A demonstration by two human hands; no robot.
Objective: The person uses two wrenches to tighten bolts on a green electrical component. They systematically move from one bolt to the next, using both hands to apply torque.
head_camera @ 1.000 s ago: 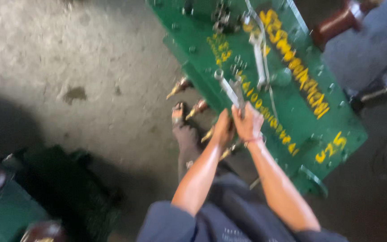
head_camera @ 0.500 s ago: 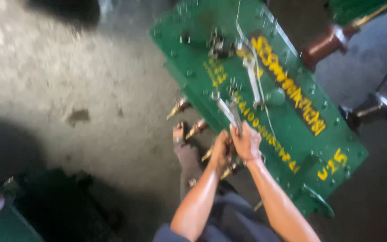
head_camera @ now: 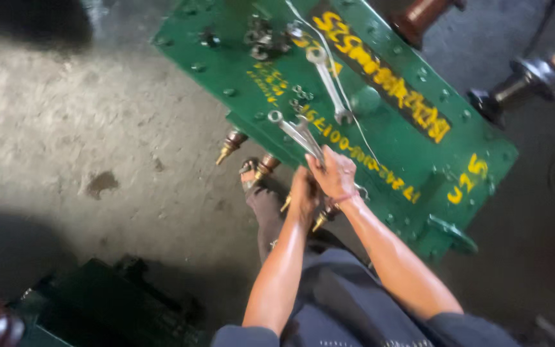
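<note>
A green metal cover plate (head_camera: 412, 138) with yellow painted markings lies tilted across the upper middle. My right hand (head_camera: 334, 173) grips two steel wrenches (head_camera: 295, 132) whose heads rest on the plate near its lower edge. My left hand (head_camera: 303, 193) is closed at that edge, right beside my right hand; what it grips is hidden. A third wrench (head_camera: 329, 83) lies loose on the plate. Brass-tipped terminals (head_camera: 229, 146) stick out from under the plate's edge.
Concrete floor (head_camera: 85, 135) spreads to the left. My foot in a sandal (head_camera: 250, 175) stands by the terminals. Brown insulators (head_camera: 422, 16) and a dark bushing (head_camera: 515, 87) sit at the upper right. A dark green box (head_camera: 104, 308) is at the lower left.
The view has shifted, so the plate sits higher and further right in frame. My hands stay together at the plate's edge with the wrenches.
</note>
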